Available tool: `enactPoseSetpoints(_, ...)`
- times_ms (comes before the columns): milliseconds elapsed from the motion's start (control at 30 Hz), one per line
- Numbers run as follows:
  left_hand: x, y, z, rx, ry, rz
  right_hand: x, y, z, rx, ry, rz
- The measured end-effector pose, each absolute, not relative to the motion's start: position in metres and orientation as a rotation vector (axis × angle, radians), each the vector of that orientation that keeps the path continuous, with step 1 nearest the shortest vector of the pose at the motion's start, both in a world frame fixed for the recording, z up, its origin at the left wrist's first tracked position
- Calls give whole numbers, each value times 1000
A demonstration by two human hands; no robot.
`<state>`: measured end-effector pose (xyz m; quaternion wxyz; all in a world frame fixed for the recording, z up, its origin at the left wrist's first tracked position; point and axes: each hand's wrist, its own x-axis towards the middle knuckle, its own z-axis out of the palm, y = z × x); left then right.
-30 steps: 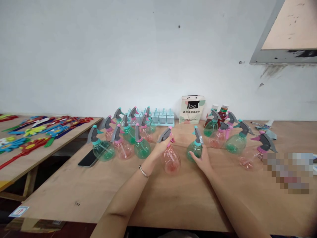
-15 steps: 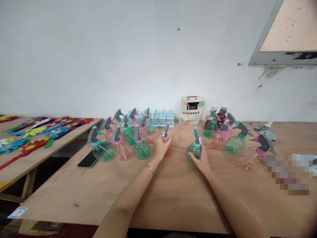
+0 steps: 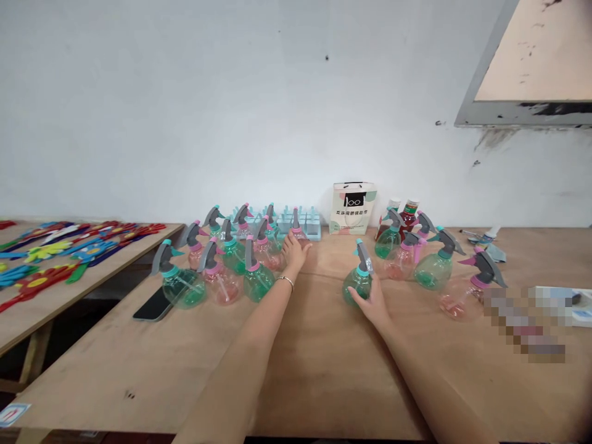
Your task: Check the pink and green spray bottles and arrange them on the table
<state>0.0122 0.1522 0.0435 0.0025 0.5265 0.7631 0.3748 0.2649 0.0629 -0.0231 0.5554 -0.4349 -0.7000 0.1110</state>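
Note:
My left hand (image 3: 295,251) is at a pink spray bottle (image 3: 298,232) with a grey trigger head, fingers round its near left side and thumb to the right. Most of that bottle's body is hidden behind the hand. My right hand (image 3: 372,301) holds a green spray bottle (image 3: 357,283) upright on the table, thumb across its front and fingers on its right side. Left of my left hand, several pink and green spray bottles stand grouped, among them a green one (image 3: 259,282) and a pink one (image 3: 222,286).
Several more spray bottles, including a pink one (image 3: 462,302), stand at right. Behind are a light-blue rack (image 3: 312,228), a paper bag (image 3: 354,213) and red bottles (image 3: 409,216). A phone (image 3: 150,306) lies left on the wooden table (image 3: 319,376); flower-shaped pieces (image 3: 46,274) cover another table.
My left hand has moved the pink spray bottle away from me and slightly left, toward the blue rack. My right hand stays at the green spray bottle. The view has shifted slightly.

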Motion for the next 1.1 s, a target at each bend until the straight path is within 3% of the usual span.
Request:
enactPoseSetpoints(333,1,167,49,1565,2225,1229,263,61,-23,-1040,-1635,268)
enactPoseSetpoints(467,13,155,47,1446,2180,1539,264,61,-23,-1042,-1635,276)
enactPoseSetpoints(567,31,129,44,1584,1857,1760,264,61,-24,-1042,-1636,276)
enactPoseSetpoints(767,80,56,49,1964,1054,1453,250,48,-20,-928,-1768,288)
enactPoseSetpoints(967,95,33,67,1773,1105,1593,253,34,-16,-787,-2039,358)
enactPoseSetpoints(1100,84,33,67,1702,1109,1489,285,53,-11,-959,-1804,237)
